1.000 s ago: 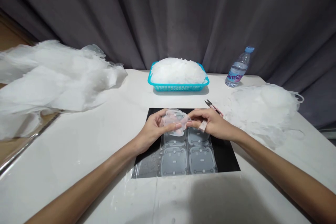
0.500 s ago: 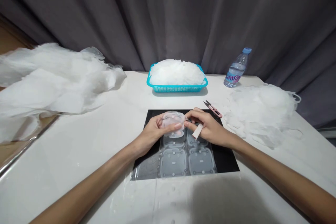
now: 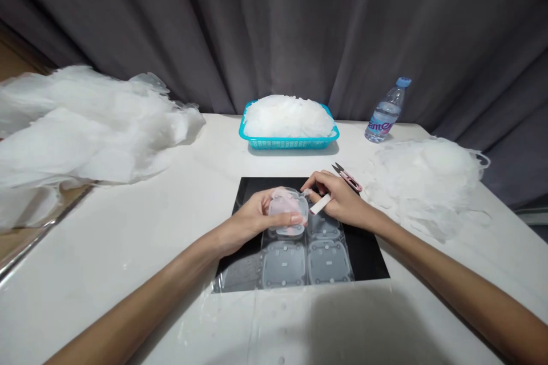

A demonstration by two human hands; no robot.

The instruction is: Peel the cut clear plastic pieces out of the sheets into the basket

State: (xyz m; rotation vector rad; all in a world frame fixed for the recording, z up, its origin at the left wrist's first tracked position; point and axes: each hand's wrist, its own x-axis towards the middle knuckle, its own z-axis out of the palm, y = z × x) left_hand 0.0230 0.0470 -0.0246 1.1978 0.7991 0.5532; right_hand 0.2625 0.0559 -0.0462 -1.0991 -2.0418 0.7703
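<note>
My left hand [image 3: 257, 214] grips a thin translucent rounded-square sheet [image 3: 288, 211], thumb across its front and fingers behind. At the sheet's upper right corner, the thumb and forefinger of my right hand [image 3: 331, 197] pinch a small crumpled translucent scrap [image 3: 307, 193]. Whether the scrap is still joined to the sheet I cannot tell. A flat white strip [image 3: 321, 204] juts from between the lower fingers of my right hand. Beneath both hands lie several similar rounded-square shapes [image 3: 284, 263] in clear film, over a black mat [image 3: 366, 256].
Behind the mat stands a turquoise basket [image 3: 291, 143] heaped with white translucent pieces. Pink-handled thread snips [image 3: 349, 178] lie right of the mat, near a pile of translucent scraps [image 3: 428, 182]. A water bottle [image 3: 385, 114] stands behind them. White sheets [image 3: 98, 120] are heaped at left.
The held sheet and my left hand have come slightly down and nearer. My right fingertips now show a crumpled scrap at the sheet's corner, and the white strip has swung to jut leftward.
</note>
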